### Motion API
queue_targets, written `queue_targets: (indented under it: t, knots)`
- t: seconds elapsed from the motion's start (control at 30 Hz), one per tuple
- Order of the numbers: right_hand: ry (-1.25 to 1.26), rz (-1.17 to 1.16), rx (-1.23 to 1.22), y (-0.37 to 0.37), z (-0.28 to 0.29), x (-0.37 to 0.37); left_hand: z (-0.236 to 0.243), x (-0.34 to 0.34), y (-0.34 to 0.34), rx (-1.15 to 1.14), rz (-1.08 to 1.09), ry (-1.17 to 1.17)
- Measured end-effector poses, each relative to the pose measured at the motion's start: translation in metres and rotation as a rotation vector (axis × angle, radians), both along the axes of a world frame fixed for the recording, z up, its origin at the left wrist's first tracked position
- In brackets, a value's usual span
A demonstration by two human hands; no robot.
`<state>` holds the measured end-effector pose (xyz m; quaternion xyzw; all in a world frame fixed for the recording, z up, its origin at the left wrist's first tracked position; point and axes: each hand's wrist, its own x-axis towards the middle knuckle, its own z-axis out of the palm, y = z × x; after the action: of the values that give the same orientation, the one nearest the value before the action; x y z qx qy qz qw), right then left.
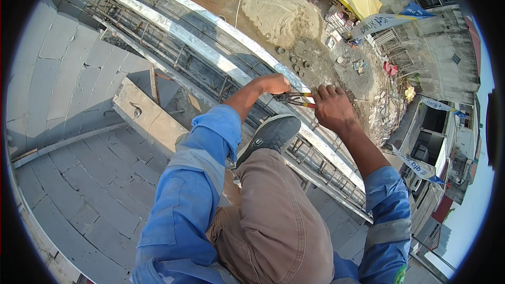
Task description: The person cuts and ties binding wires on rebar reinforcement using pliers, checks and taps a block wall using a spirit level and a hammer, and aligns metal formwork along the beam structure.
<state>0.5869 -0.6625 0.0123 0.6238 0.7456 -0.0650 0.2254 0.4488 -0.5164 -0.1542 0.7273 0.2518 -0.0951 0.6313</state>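
Creased brown cloth trousers (284, 210) lead to a dark grey textile shoe (273, 132). At its one o'clock are slim metal pliers with red-and-yellow handles (289, 97); the right hand (333, 108) has its fingers wrapped round the grips. The left hand (272, 83) curls beside the pliers' head; whether its fingers pinch anything, I cannot tell. Farther below runs a lattice of thin steel bars (141, 36); at twelve, a rough sand heap (284, 13).

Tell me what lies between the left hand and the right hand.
The head view shows pliers there, head end at the left hand, handles in the right hand.
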Motion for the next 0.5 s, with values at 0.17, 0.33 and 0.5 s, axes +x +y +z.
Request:
queue_targets:
  t: [0.17,0.33,0.5]
  knots:
    - [-0.062,0.105,0.107,0.011,0.000,0.002,-0.016,-0.003,0.006,0.000,-0.007,0.065]
    - [0.006,-0.179,-0.177,0.020,0.001,0.009,-0.011,0.014,0.002,0.140,-0.144,0.117]
    - [0.056,-0.317,-0.299,0.034,-0.005,0.011,-0.025,0.019,0.009,0.293,-0.337,0.328]
